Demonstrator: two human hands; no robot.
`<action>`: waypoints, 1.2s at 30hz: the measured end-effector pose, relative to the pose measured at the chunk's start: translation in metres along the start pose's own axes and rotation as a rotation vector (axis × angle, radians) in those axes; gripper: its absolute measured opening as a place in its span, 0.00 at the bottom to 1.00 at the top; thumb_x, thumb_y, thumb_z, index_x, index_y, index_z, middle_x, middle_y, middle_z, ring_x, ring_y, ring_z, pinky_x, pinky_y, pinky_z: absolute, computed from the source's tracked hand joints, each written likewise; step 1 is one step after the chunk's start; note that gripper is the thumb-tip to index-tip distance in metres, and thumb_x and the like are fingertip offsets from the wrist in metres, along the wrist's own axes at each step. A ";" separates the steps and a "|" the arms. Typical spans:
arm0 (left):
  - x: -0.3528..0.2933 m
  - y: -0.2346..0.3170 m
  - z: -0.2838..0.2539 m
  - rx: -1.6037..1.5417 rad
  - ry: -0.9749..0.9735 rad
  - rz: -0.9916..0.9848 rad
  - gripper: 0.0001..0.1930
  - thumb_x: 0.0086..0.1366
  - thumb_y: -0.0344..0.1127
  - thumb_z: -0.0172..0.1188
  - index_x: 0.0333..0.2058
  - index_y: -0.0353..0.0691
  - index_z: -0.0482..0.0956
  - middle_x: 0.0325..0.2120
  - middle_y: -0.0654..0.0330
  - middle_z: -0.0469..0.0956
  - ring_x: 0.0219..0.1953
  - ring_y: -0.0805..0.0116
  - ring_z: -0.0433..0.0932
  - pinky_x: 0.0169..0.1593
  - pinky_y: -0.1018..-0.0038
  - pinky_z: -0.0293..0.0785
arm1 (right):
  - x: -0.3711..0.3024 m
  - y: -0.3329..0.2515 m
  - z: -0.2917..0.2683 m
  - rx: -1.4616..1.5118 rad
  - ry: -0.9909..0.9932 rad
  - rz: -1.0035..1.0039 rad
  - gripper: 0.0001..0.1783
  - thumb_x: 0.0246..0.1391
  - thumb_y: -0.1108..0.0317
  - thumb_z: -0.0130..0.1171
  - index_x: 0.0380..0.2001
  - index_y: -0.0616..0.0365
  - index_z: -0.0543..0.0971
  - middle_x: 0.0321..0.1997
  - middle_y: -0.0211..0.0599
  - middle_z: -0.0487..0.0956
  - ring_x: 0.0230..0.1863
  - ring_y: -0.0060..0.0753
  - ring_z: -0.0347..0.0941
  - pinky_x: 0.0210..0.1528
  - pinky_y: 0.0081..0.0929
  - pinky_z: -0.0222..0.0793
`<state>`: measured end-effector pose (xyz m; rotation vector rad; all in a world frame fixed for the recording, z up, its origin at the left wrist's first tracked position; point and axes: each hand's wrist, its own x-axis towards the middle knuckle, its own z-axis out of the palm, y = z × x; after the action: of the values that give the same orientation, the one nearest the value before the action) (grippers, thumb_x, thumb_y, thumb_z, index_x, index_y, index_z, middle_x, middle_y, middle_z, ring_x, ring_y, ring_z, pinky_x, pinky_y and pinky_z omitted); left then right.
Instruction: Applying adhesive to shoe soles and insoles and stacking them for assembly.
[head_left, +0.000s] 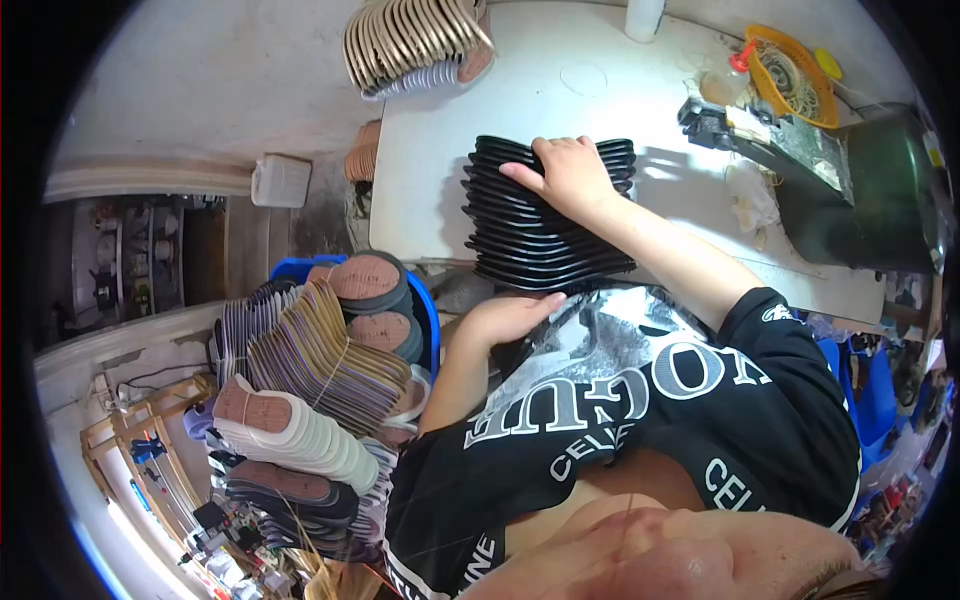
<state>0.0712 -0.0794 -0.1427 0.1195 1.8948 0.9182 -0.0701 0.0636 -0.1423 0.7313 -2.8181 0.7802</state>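
Observation:
A stack of shiny black shoe soles (545, 235) stands on the white table in front of me, their curved edges lined up one behind another. Over its far end lies my right hand (575, 180), fingers bent across the top edges and thumb pointing left. My left hand (515, 318) braces the near end, at the table's front edge against my body. Its thumb shows along the nearest sole, while its other fingers are mostly hidden.
Gold-edged soles (415, 40) are bundled at the table's far left. A blue bin (428, 310) at my left holds tied bundles of insoles. On the right are a dark green machine (870, 190), an orange basket (790, 75) and a red-topped bottle (728, 80).

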 end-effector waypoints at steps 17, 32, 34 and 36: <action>0.021 -0.047 -0.062 -0.602 0.952 0.658 0.31 0.71 0.59 0.37 0.55 0.36 0.66 0.44 0.60 0.73 0.44 0.70 0.70 0.51 0.74 0.66 | -0.012 0.023 -0.013 0.186 -0.188 -0.134 0.19 0.61 0.55 0.49 0.31 0.59 0.80 0.31 0.41 0.81 0.37 0.45 0.77 0.45 0.37 0.68; 0.022 -0.023 -0.065 -0.555 1.047 0.833 0.47 0.64 0.71 0.18 0.65 0.33 0.52 0.64 0.52 0.55 0.68 0.60 0.48 0.69 0.66 0.35 | -0.042 0.065 -0.013 0.858 -0.073 0.006 0.34 0.66 0.43 0.34 0.60 0.60 0.66 0.65 0.46 0.63 0.69 0.42 0.53 0.69 0.36 0.46; 0.024 -0.034 -0.073 -0.571 1.011 0.831 0.48 0.63 0.72 0.16 0.65 0.33 0.53 0.64 0.51 0.56 0.68 0.60 0.49 0.69 0.66 0.35 | -0.037 0.067 -0.009 0.955 -0.044 0.091 0.32 0.66 0.45 0.34 0.58 0.61 0.68 0.64 0.45 0.64 0.68 0.42 0.54 0.69 0.37 0.46; 0.027 -0.047 -0.086 -0.587 0.989 0.830 0.49 0.62 0.72 0.15 0.64 0.33 0.54 0.64 0.51 0.56 0.67 0.59 0.50 0.69 0.66 0.36 | -0.038 0.070 -0.004 0.947 -0.028 0.050 0.32 0.67 0.45 0.33 0.59 0.60 0.68 0.66 0.45 0.61 0.68 0.41 0.53 0.69 0.37 0.44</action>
<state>0.0020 -0.1477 -0.1731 0.1027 2.3572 2.3985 -0.0710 0.1335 -0.1798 0.7425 -2.3693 2.1540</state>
